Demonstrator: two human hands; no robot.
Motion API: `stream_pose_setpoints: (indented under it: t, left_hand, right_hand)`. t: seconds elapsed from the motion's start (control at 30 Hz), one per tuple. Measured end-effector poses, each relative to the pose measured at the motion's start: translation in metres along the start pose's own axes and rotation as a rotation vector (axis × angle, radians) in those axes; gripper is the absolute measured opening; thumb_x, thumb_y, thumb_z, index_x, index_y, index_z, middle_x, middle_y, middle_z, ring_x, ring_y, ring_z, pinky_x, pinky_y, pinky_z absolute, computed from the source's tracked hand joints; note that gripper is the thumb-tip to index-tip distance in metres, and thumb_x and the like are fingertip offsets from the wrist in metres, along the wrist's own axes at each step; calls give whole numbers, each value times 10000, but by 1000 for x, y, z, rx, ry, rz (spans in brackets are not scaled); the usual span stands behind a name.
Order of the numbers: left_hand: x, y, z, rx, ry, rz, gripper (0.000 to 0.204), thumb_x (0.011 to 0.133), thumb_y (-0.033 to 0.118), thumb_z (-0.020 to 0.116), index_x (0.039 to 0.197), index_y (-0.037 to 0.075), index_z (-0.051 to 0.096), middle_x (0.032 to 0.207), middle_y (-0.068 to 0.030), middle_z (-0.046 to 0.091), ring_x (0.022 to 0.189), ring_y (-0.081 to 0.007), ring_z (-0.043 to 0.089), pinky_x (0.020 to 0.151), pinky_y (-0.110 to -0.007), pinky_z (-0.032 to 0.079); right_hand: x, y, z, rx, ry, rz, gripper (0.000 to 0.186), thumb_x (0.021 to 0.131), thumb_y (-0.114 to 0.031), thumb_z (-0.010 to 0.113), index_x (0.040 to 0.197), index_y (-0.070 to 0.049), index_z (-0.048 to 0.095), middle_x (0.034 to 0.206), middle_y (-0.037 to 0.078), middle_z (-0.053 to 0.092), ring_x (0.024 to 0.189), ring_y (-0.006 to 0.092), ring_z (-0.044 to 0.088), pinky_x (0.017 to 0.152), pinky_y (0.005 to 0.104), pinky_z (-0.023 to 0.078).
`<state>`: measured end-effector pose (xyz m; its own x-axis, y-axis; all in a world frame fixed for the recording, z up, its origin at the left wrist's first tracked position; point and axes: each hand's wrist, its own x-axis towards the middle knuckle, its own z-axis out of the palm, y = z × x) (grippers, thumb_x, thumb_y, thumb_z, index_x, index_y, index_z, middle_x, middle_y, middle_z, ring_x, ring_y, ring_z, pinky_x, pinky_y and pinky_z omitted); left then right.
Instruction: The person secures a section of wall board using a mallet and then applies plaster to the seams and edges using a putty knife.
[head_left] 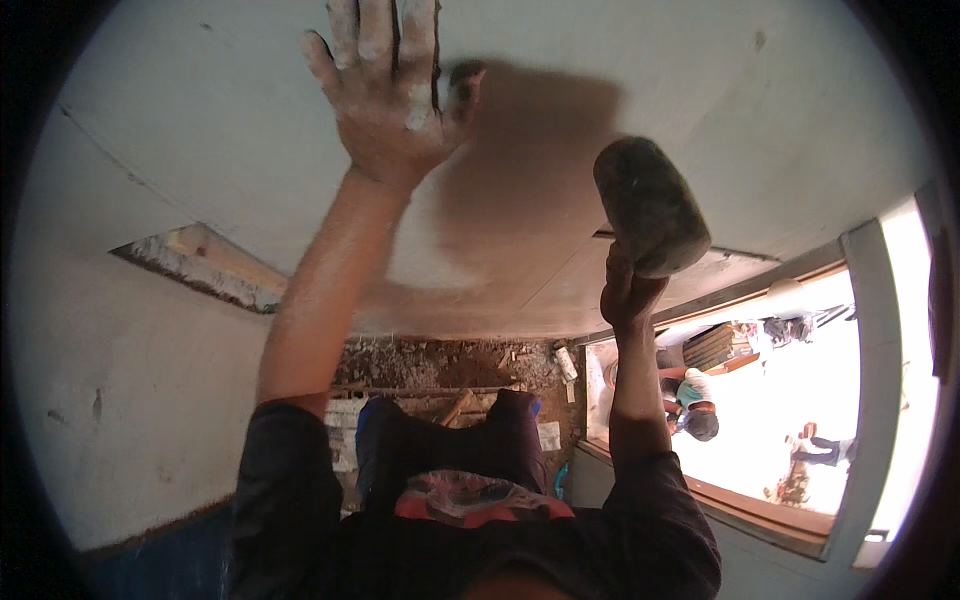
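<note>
My left hand (390,110) is spread against the pale board surface (750,130) at the top, fingers apart and coated with pale dust. My right hand (630,290) is closed on the handle of a mallet (648,205) with a large dark cylindrical head. The head is held right of my left hand, near a dark slot in the board; I cannot tell if it touches. A shadow falls on the board between them.
An angled opening (200,255) cuts the board at left, beside a pale wall (80,410). Below lies rubble-strewn ground (460,360) with planks. Through a framed opening (840,380) at right, a crouching person (700,400) and another person's legs (820,450) show outside.
</note>
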<state>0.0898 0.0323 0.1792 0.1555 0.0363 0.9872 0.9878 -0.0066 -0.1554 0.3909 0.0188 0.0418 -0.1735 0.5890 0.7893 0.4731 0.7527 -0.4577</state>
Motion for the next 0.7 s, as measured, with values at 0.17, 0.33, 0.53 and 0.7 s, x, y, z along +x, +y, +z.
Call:
stream_pose_setpoints:
  t: [0.17,0.33,0.53,0.7]
  left_hand:
    - [-60,11,-11,-12,-112,42,665,954,367,542,1477,-6,371,1534,-261,325,1453,-422,250,1173,-582,141]
    - [-104,19,-4,67,104,106,572,979,270,501,1460,-16,383,1521,-252,344,1451,-370,271,1211,-488,137]
    - [-120,16,-8,-38,173,94,593,955,267,551,1436,-48,402,1502,-257,375,1440,-379,284,1210,-475,161]
    - [-112,5,-8,-41,137,147,608,950,277,558,1434,-56,400,1511,-261,358,1442,-378,280,1211,-476,157]
  right_hand:
    - [-43,11,47,338,180,279,235,980,-220,497,929,6,539,614,23,488,476,82,447,419,228,345]
    - [-82,15,65,517,388,77,309,995,-272,488,1047,31,517,641,37,483,474,94,434,422,235,353]
    - [-106,19,68,427,627,-214,340,1046,-322,432,1055,12,490,646,42,486,483,99,435,432,253,369]
    - [-95,53,86,567,650,-256,198,1008,-235,520,1037,-40,533,731,26,535,627,76,494,553,244,410]
